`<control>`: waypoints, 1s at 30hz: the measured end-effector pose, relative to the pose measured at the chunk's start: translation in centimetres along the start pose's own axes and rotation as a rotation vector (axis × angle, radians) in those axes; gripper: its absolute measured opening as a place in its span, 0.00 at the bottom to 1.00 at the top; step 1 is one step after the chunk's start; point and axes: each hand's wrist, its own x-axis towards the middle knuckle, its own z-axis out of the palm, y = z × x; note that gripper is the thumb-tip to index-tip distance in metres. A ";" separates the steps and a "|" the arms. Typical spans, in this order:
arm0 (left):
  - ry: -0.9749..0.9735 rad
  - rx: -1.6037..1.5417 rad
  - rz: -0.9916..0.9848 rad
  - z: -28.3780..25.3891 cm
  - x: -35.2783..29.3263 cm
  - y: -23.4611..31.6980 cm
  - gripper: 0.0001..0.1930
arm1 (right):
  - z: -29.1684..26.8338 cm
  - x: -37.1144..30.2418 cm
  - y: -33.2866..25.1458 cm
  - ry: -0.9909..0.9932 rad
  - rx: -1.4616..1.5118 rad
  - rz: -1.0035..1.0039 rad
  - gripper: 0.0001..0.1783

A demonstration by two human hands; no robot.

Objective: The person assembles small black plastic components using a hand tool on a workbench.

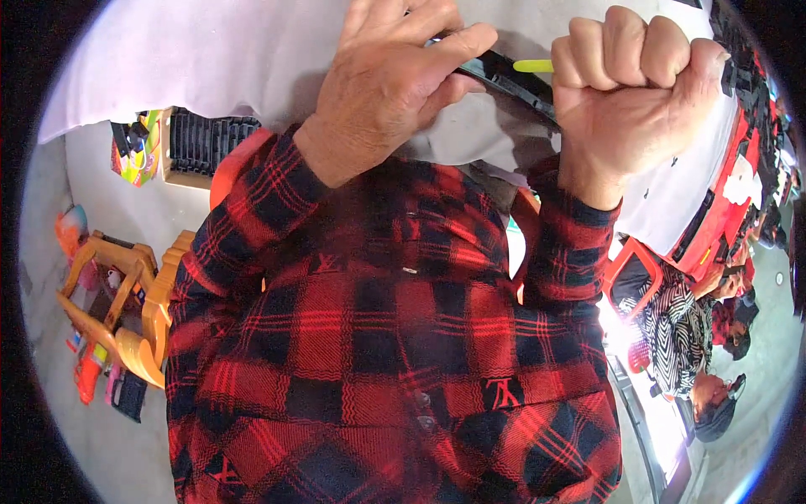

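Red-and-black checked shirt sleeves (395, 336) fill the near view. Beyond them, two hands are apart: the left hand (395, 76) pinches one black plastic part (504, 80), and the right hand (634, 71) is clenched on one yellow-green tool (534, 65), its tip beside that part, over the white worktop (210, 50).

Left hand (395, 76) in pinching grip, right hand (634, 80) fisted, both forearms raised.
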 end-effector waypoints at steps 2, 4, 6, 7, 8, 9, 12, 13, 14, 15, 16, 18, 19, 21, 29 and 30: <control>0.002 -0.006 0.002 -0.1 -0.1 -0.1 0.24 | -0.3 -0.6 1.7 0.081 -0.002 0.115 0.33; 0.001 -0.023 0.014 1.6 -0.2 -1.2 0.23 | -0.5 -1.2 2.8 0.173 -0.010 0.222 0.34; 0.512 -0.101 0.407 4.8 0.3 -3.6 0.24 | 0.9 -0.8 2.2 -0.044 -0.257 0.193 0.34; 0.512 -0.100 0.407 4.2 -0.6 -3.3 0.24 | 1.3 -0.6 2.1 0.055 -0.159 0.221 0.34; 0.254 -0.075 0.210 1.5 -0.4 -1.3 0.25 | 1.1 -0.3 2.0 0.160 -0.067 0.244 0.33; -0.005 -0.044 0.015 0.0 -0.3 -0.3 0.25 | -0.2 0.0 1.7 0.054 -0.144 0.152 0.33; -0.001 -0.095 -0.005 -0.3 -0.1 0.0 0.26 | -0.1 1.3 1.5 -0.185 1.055 0.108 0.33; -0.003 -0.103 0.002 -0.2 0.0 0.1 0.26 | -0.3 1.2 1.2 -0.182 1.049 0.099 0.33; 0.020 -0.095 0.002 -0.2 -0.1 0.0 0.27 | -0.3 1.2 1.3 -0.225 1.172 0.109 0.33; 0.043 -0.088 0.004 -0.2 -0.3 -0.1 0.28 | -0.5 1.2 1.3 -0.268 1.294 0.119 0.33; 0.043 -0.085 0.003 1.6 -0.3 -1.2 0.28 | -1.4 1.2 0.5 -0.269 1.296 0.120 0.33; 0.595 -0.149 0.419 5.1 0.6 -3.6 0.26 | -3.0 1.0 -1.3 -0.390 0.286 0.291 0.30; 0.592 -0.150 0.421 4.6 -0.4 -3.2 0.26 | -3.4 0.4 -1.1 -0.375 0.262 0.245 0.30; 0.002 0.025 0.029 0.1 -0.1 0.1 0.25 | -4.3 -0.1 -0.5 -0.335 0.239 0.241 0.30; 0.316 -0.047 0.257 1.7 -0.4 -1.5 0.26 | -2.9 -0.4 0.9 -0.119 0.100 0.158 0.32; -0.026 0.057 0.083 -0.5 0.2 0.1 0.26 | -3.8 -0.3 -0.4 -0.293 0.200 0.205 0.30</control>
